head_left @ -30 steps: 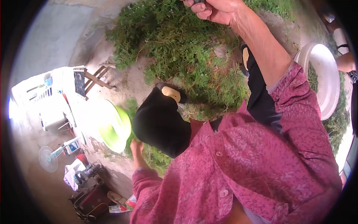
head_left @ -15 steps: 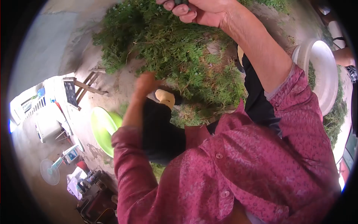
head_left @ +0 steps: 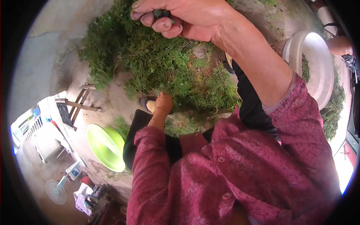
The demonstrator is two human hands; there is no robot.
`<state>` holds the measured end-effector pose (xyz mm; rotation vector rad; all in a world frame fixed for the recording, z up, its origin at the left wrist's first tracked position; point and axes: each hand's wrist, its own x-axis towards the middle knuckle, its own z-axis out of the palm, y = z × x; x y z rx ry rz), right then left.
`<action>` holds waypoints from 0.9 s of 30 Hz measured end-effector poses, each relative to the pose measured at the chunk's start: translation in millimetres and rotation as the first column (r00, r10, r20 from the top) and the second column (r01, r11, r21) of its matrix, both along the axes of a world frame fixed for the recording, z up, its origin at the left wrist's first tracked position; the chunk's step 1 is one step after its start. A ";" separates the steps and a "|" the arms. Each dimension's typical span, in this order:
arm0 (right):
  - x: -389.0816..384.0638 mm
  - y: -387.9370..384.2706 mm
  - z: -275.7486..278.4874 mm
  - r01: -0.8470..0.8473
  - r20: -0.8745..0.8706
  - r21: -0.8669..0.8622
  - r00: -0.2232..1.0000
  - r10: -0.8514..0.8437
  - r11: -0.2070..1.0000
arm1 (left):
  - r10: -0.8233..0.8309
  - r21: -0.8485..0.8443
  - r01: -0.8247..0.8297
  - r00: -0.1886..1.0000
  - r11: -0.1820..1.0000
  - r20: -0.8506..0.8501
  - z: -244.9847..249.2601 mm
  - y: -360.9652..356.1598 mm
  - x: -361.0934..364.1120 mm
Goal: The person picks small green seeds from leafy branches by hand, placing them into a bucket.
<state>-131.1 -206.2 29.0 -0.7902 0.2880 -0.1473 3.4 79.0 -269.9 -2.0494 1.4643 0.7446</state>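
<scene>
My right hand is raised close at the top, its fingers curled around several small, dark green cones. Lower down, my left hand is closed at the near edge of a big heap of cut evergreen branches, apparently gripping a sprig there; its fingertips are hidden. The heap lies on the ground in front of my legs. Beside my left hand is my foot in a striped, tan shoe or sock.
A bright green basin stands at left, near a wooden-framed stool. At right, a white bucket has green bits inside; another person's arm is beyond it. A fan stands lower left.
My left hand has moved right and down to the edge of the branches. My right hand has shifted left and lower in view, still closed on the cones. The whole view has shifted slightly.
</scene>
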 end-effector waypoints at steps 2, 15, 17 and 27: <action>-0.7 0.1 -0.3 0.005 -0.008 -0.010 1.000 -0.005 1.000 | 0.068 -0.081 -0.070 0.997 0.994 -0.031 -3.3 -1.4 6.9; -4.5 2.4 -1.8 0.027 0.007 0.001 1.000 -0.027 1.000 | 0.575 -0.184 -0.647 0.751 0.740 -0.326 25.9 -1.8 33.7; -5.6 -1.3 -5.8 0.015 0.018 0.012 1.000 -0.016 1.000 | 0.750 -0.076 -0.829 0.537 0.554 -0.386 4.0 1.3 22.3; 6.2 0.5 -3.0 -0.015 0.014 0.022 1.000 0.015 1.000 | 0.900 0.341 -0.849 0.301 0.403 -0.315 -52.0 -4.4 40.7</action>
